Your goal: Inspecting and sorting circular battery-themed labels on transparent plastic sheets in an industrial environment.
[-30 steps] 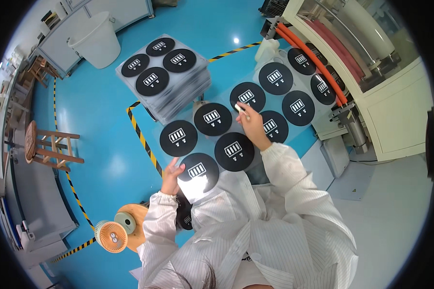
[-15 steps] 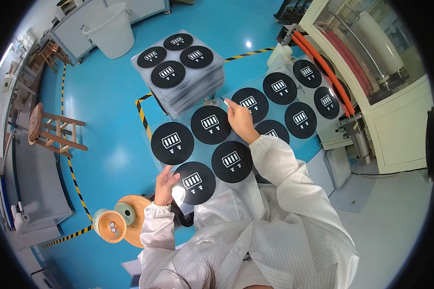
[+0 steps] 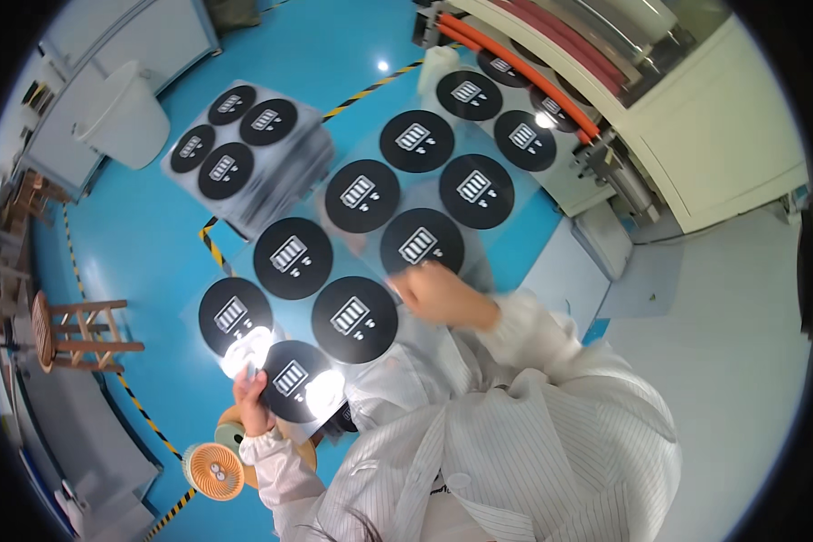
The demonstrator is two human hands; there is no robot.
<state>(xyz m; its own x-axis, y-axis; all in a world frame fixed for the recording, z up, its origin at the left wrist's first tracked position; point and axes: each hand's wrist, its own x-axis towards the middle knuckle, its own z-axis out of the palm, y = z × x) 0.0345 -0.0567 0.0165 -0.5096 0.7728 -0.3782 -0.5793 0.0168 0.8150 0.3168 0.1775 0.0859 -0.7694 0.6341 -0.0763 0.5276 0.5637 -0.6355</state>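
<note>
A long clear plastic film (image 3: 332, 242) stretches before me, printed with two rows of black discs bearing white battery symbols. My left hand (image 3: 253, 406) pinches its left end near the lower corner, beside a black disc (image 3: 291, 381) whitened by glare. At the film's near edge my right hand (image 3: 443, 296) is closed and smeared by motion, over the lower rim of another disc (image 3: 422, 242). Whatever it may hold is hidden. Beyond the film stands a thick stack of printed sheets (image 3: 289, 172), its top one showing the same black discs.
At the right, the film reaches a cream machine (image 3: 714, 135) with an orange-red bar (image 3: 515, 74) and rollers. A small orange fan (image 3: 214, 471) sits at lower left near a round wooden stool top. Farther off are a wooden stool (image 3: 86, 334) and a white bin (image 3: 126, 117).
My right hand has crossed from the film's far edge to its near edge. My left hand has moved left and down with the film end. The whole view has swung toward the right.
</note>
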